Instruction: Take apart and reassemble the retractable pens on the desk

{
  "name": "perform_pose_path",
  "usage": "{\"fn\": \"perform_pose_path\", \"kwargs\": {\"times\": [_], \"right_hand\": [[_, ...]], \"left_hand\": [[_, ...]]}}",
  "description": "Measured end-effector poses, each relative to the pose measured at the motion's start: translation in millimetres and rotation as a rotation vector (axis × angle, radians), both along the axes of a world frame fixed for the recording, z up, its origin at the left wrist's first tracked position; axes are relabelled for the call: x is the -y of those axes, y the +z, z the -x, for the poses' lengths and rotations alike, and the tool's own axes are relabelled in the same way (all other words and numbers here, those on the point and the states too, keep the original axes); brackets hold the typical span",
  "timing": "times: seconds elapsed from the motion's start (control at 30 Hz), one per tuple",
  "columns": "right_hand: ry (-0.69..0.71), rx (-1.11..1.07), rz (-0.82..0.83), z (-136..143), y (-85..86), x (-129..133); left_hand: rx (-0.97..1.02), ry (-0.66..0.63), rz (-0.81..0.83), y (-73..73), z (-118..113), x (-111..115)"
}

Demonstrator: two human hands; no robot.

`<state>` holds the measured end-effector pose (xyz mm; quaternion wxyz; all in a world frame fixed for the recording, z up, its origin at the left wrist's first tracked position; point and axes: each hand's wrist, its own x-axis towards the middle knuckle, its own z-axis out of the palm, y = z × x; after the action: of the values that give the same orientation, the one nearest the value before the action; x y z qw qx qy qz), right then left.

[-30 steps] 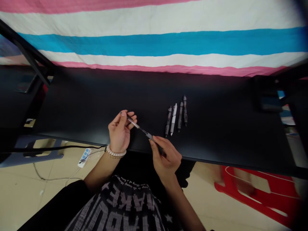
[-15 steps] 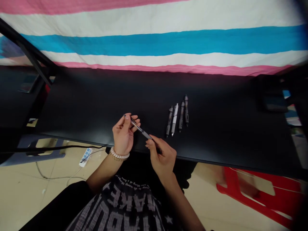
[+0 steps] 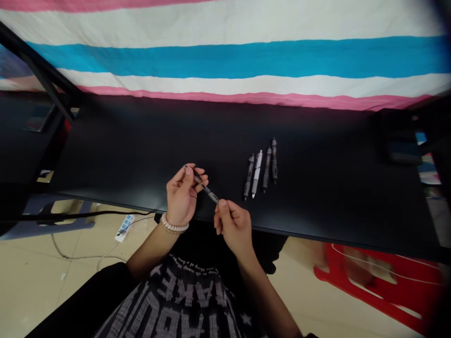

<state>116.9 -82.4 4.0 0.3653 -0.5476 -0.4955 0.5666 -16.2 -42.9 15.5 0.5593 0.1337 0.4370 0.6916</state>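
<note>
Between my two hands a grey pen (image 3: pixel 207 189) slants over the near edge of the black table. My left hand (image 3: pixel 182 192) is closed on its upper end, thumb pressed along the barrel and palm turned up. My right hand (image 3: pixel 234 227) pinches the lower end between thumb and fingers, which cover the tip. To the right, a grey pen (image 3: pixel 248 178), a white pen (image 3: pixel 258 168), another grey pen (image 3: pixel 267 170) and a further grey pen (image 3: pixel 274 162) lie side by side on the table, roughly parallel.
The black table (image 3: pixel 141 141) meets a striped cloth (image 3: pixel 225 58) at its back. A black box-like object (image 3: pixel 401 136) stands at the right end. Below are a red stool (image 3: pixel 380 286), a blue-grey stool (image 3: pixel 73 220) and a white power strip (image 3: pixel 124 228). A dark cable (image 3: pixel 88 215) runs along the left.
My right hand has shifted slightly left along the held pen and its grip has tightened near the tip. The pen appears turned a little in my fingers. The pens on the table stay put.
</note>
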Motion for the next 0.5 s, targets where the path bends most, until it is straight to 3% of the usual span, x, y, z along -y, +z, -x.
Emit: {"fn": "perform_pose_path", "kwargs": {"times": [0.07, 0.23, 0.5], "right_hand": [[0.020, 0.009, -0.018, 4, -1.3, 2], [0.110, 0.235, -0.271, 16, -8.0, 16], [0.138, 0.288, -0.390, 14, -9.7, 18]], "left_hand": [[0.082, -0.053, -0.005, 5.5, 1, -1], [0.353, -0.083, 0.119, 23.5, 9, -4], [0.342, -0.229, 0.219, 29.2, 13, -16]]}}
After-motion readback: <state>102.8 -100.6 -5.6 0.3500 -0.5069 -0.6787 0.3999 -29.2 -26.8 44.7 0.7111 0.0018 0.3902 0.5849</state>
